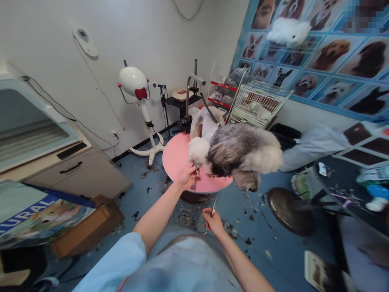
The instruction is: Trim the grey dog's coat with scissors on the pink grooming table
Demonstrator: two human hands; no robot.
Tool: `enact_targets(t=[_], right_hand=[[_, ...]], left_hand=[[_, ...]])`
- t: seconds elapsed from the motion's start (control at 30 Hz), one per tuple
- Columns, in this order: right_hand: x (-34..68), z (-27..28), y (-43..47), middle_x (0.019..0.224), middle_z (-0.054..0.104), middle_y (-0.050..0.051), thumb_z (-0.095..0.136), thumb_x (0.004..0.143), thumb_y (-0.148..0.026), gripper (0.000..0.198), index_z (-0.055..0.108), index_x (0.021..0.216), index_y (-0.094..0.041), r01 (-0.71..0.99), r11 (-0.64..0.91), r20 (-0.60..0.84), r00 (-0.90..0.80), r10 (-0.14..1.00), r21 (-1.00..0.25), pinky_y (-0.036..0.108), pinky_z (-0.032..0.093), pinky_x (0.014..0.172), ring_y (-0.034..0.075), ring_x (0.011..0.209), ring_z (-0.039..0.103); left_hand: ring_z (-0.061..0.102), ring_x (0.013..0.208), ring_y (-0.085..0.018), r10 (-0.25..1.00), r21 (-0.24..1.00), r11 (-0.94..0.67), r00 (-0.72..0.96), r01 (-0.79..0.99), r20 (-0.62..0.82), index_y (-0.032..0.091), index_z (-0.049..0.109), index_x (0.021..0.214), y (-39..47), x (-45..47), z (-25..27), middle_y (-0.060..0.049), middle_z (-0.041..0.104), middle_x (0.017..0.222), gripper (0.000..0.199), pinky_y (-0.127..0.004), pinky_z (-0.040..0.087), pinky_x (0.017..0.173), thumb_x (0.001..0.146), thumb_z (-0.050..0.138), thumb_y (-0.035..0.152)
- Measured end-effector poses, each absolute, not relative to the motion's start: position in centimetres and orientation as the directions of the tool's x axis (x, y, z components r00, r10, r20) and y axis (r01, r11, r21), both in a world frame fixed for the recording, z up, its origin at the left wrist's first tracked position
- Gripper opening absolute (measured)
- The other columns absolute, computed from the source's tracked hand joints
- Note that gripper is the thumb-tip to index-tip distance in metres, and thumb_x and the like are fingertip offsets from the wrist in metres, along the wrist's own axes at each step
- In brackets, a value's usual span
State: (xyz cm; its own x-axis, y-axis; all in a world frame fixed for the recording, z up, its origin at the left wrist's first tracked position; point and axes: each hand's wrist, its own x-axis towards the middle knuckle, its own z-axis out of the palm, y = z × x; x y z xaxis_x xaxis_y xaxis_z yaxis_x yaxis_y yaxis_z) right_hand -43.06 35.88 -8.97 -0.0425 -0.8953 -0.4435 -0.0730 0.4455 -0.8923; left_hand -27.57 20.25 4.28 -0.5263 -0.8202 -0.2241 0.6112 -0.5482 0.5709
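A grey and white dog (235, 146) stands on a round pink grooming table (174, 156), its head hanging past the table's right edge. A dark strap (209, 107) runs from the grooming arm down to the dog. At the lower end of a fluffy white leg, my left hand (189, 176) has its fingers closed around the paw. A thin, greyish flat piece shows just below these fingers; I cannot make out what it is. Lower and to the right, apart from the dog, my right hand (213, 223) grips a pair of scissors (214, 204) with the blades pointing up.
Behind the table are a white stand dryer (133, 81), a wire cage (259, 101) and a shelf rack (223, 87). On the right, a dark round table (331, 182) carries tools, near a round metal base (285, 211). Cut hair lies scattered over the blue floor (142, 211).
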Motion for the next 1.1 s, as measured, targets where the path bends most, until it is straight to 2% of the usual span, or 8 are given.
enact_targets(t=[0.17,0.27,0.37,0.5,0.57,0.67,0.87,1.1], right_hand=[[-42.4,-8.0,37.1,0.053,0.048,-0.007,0.045,0.08,-0.046,0.026,0.045,0.071,-0.021,-0.279,0.403,-0.421,0.005,-0.907,-0.872,0.022,0.04,0.048,0.01,0.047,0.048],[-42.3,-5.1,37.8,0.063,0.057,-0.004,0.048,0.081,-0.047,0.027,0.044,0.076,-0.021,-0.349,0.471,-0.533,0.104,-0.84,-0.81,0.022,0.041,0.049,0.01,0.049,0.051],[-42.5,-1.2,39.1,0.065,0.064,-0.002,0.055,0.081,-0.049,0.033,0.043,0.091,-0.02,-0.257,0.59,-0.643,0.261,-0.72,-0.765,0.023,0.043,0.055,0.013,0.056,0.061],[-42.9,3.4,41.0,0.101,0.07,0.009,0.084,0.059,-0.03,0.07,0.043,0.115,-0.021,-0.102,0.707,-0.636,0.54,-0.551,-0.7,0.024,0.048,0.068,0.018,0.085,0.069],[-43.1,4.9,40.8,0.098,0.07,0.009,0.087,0.054,-0.024,0.074,0.047,0.116,-0.019,-0.093,0.744,-0.629,0.609,-0.483,-0.661,0.025,0.05,0.068,0.018,0.082,0.07],[-43.2,6.1,38.5,0.086,0.072,0.007,0.087,0.057,-0.025,0.06,0.058,0.108,-0.014,-0.116,0.787,-0.612,0.699,-0.368,-0.606,0.023,0.054,0.065,0.016,0.072,0.071],[-42.6,5.1,29.9,0.084,0.074,0.013,0.082,0.062,-0.037,0.064,0.061,0.114,-0.004,-0.2,0.891,-0.536,0.843,-0.056,-0.408,0.027,0.06,0.061,0.019,0.068,0.072],[-40.8,2.7,24.7,0.089,0.073,0.017,0.073,0.068,-0.036,0.063,0.058,0.118,-0.002,-0.225,0.912,-0.607,0.794,-0.032,-0.343,0.028,0.06,0.067,0.02,0.074,0.072]], left_hand=[[0.049,0.05,-0.007,-0.766,0.605,-0.575,-0.623,0.551,-0.161,0.012,0.05,0.08,16.6,-29.4,6.6,0.0,0.052,0.062,0.021,-0.024,0.045,0.057,0.08,0.067,0.025],[0.05,0.05,-0.007,-0.72,0.657,-0.542,-0.693,0.524,-0.04,0.012,0.049,0.075,16.5,-30.6,6.4,0.001,0.052,0.059,0.03,-0.022,0.042,0.053,0.073,0.074,0.028],[0.046,0.046,-0.006,-0.772,0.731,-0.44,-0.636,0.521,-0.011,0.013,0.047,0.07,18.7,-30.4,3.2,0.004,0.047,0.052,0.037,-0.022,0.041,0.053,0.071,0.074,0.039],[0.038,0.04,-0.005,-0.863,0.829,-0.376,-0.482,0.414,-0.15,0.016,0.045,0.064,23.2,-27.5,-3.5,0.008,0.039,0.043,0.042,-0.026,0.047,0.059,0.073,0.065,0.052],[0.038,0.04,-0.006,-0.88,0.87,-0.353,-0.437,0.343,-0.185,0.015,0.051,0.07,25.3,-25.8,-6.2,0.009,0.039,0.042,0.043,-0.027,0.047,0.059,0.072,0.063,0.055],[0.038,0.04,-0.006,-0.897,0.899,-0.363,-0.353,0.247,-0.265,0.012,0.055,0.081,27.5,-23.8,-8.8,0.008,0.042,0.046,0.049,-0.024,0.042,0.052,0.068,0.062,0.06],[0.036,0.046,-0.007,-0.9,0.894,-0.396,-0.281,0.207,-0.334,0.015,0.048,0.078,29.2,-22.8,-11.5,0.007,0.04,0.054,0.042,-0.021,0.029,0.047,0.074,0.054,0.057],[0.039,0.062,-0.009,-0.95,0.967,-0.252,-0.201,0.041,-0.239,0.013,0.051,0.074,29.2,-22.3,-13.1,0.002,0.05,0.066,0.029,-0.021,0.03,0.058,0.085,0.046,0.039]])
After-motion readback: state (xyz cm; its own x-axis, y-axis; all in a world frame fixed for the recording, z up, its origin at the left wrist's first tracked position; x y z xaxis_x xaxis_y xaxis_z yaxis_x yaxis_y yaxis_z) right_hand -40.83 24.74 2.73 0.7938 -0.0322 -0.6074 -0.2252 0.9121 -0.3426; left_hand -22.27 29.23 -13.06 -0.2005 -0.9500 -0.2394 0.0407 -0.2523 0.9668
